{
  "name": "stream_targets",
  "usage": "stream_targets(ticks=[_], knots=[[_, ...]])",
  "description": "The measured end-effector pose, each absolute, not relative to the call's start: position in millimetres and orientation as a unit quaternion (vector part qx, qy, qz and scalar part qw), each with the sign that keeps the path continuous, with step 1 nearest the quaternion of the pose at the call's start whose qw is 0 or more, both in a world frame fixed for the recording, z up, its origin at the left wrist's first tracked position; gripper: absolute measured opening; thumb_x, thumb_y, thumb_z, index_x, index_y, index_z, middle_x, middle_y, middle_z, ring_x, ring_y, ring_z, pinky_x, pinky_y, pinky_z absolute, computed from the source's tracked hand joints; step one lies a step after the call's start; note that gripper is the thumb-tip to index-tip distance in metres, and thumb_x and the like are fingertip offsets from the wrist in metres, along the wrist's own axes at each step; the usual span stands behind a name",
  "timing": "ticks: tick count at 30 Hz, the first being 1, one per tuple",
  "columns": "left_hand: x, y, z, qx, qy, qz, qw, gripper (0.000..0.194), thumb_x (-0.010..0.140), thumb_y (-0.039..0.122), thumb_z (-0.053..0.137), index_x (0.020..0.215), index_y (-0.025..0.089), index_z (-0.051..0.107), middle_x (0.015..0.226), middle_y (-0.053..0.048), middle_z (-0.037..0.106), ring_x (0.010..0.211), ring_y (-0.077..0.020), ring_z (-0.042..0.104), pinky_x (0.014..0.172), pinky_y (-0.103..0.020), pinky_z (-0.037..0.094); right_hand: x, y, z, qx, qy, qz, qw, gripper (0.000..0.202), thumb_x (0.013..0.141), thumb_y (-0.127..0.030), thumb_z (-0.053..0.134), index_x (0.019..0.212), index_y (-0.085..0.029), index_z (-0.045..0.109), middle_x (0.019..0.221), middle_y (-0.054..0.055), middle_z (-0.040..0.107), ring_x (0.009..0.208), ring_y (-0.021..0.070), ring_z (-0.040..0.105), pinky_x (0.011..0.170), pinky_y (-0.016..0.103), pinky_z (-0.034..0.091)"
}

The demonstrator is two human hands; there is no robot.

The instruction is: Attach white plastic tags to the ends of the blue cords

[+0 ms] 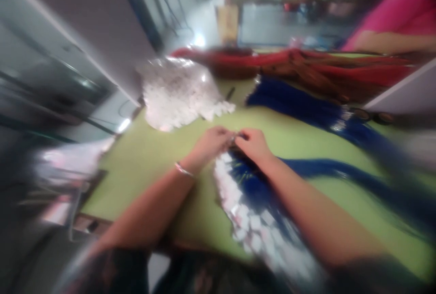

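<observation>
My left hand [215, 140] and my right hand [255, 143] meet over the middle of the table, fingertips pinched close together. Whatever small thing sits between the fingers is blurred and mostly hidden. Just under my right hand and forearm lies a bundle of thin blue wire-like strands [254, 187], which also trails off to the right. Small white pieces [264, 232] form a long heap beside and below these strands, running toward my body. A bracelet circles my left wrist.
A clear bag with white pieces [180, 96] rests at the table's [136, 180] far left. Another blue bundle [293, 99] lies at the back right, before red and brown strands [272, 60]. Across from me, a person in a pink sleeve [402, 10] is partly visible. Grey posts flank the table.
</observation>
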State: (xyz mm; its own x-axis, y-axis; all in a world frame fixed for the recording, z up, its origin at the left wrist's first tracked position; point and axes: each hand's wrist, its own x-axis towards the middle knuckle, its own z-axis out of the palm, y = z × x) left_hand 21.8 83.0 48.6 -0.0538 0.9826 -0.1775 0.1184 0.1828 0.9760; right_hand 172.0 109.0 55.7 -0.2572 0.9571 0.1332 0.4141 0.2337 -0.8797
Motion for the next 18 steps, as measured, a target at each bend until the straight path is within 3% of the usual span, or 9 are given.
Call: stream_targets(ticks=[4, 7, 10, 13, 18], knots=[[5.4, 73.4, 75.1, 0.616, 0.529, 0.317, 0.491, 0.026, 0.068, 0.040, 0.072, 0.068, 0.014, 0.067, 0.062, -0.002, 0.063, 0.054, -0.0096, 0.053, 0.053, -0.022, 0.041, 173.9, 111.4, 60.5, -0.514, -0.572, 0.470, 0.433, 0.018, 0.070, -0.031, 0.057, 0.062, -0.016, 0.062, 0.057, -0.001, 0.060, 0.055, 0.0109, 0.051, 0.055, 0.023, 0.040], [-17.7, 72.5, 85.9, 0.685, 0.512, 0.252, 0.454, 0.026, 0.071, 0.041, 0.069, 0.069, 0.015, 0.069, 0.072, -0.005, 0.067, 0.066, -0.0132, 0.058, 0.062, -0.024, 0.044, 173.4, 112.2, 61.2, -0.504, -0.482, 0.566, 0.439, 0.023, 0.071, -0.036, 0.059, 0.073, -0.014, 0.066, 0.060, 0.001, 0.062, 0.048, 0.0092, 0.048, 0.049, 0.023, 0.040], [-34.4, 83.0, 75.1, 0.585, 0.680, 0.337, 0.285, 0.036, 0.083, 0.046, 0.053, 0.077, 0.015, 0.069, 0.066, -0.004, 0.063, 0.059, -0.0131, 0.054, 0.056, -0.026, 0.041, 171.8, 109.8, 62.8, -0.492, -0.484, 0.589, 0.420, 0.025, 0.072, -0.036, 0.060, 0.079, -0.012, 0.068, 0.058, 0.001, 0.062, 0.043, 0.0072, 0.042, 0.046, 0.023, 0.037], [-34.0, 98.1, 53.5, 0.546, 0.756, 0.327, 0.152, 0.035, 0.078, 0.048, 0.059, 0.088, 0.016, 0.069, 0.068, -0.004, 0.064, 0.061, -0.0157, 0.054, 0.058, -0.028, 0.041, 170.2, 106.2, 66.5, -0.498, -0.501, 0.575, 0.413, 0.026, 0.072, -0.033, 0.061, 0.087, -0.013, 0.066, 0.056, -0.001, 0.063, 0.042, 0.0068, 0.040, 0.045, 0.022, 0.035], [-21.1, 108.9, 35.4, 0.627, 0.737, 0.234, 0.091, 0.019, 0.074, 0.034, 0.065, 0.079, 0.016, 0.070, 0.085, -0.010, 0.068, 0.082, -0.0224, 0.060, 0.074, -0.032, 0.044, 168.6, 103.9, 70.6, -0.504, -0.542, 0.552, 0.383, 0.013, 0.067, -0.028, 0.063, 0.069, -0.015, 0.061, 0.055, -0.002, 0.061, 0.043, 0.0062, 0.039, 0.043, 0.021, 0.031]])
